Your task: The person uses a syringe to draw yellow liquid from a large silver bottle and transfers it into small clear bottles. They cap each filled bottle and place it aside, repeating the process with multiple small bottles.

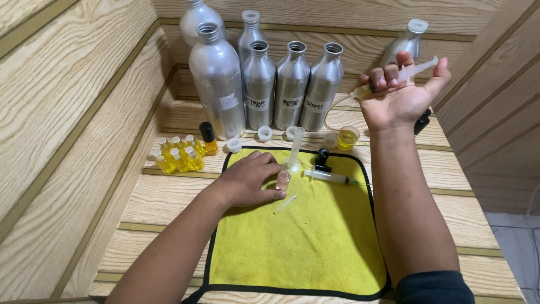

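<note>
Nearest me, my left hand (247,181) rests on the yellow cloth (292,236), its fingertips steadying a small clear vial (283,179) that stands upright and looks empty. Just right of it a second syringe (329,177) lies flat, long axis left to right, beside a thin measuring cylinder (295,149). Up and to the right, well apart from the vial, my right hand (402,93) is raised palm up, fingers closed around a syringe (402,74) that slants up to the right, its tube drooping to a small cup of yellow liquid (348,137). Beyond my left hand, on the counter (169,197), stand small yellow-filled bottles (179,155), then open silver bottles (264,84).
</note>
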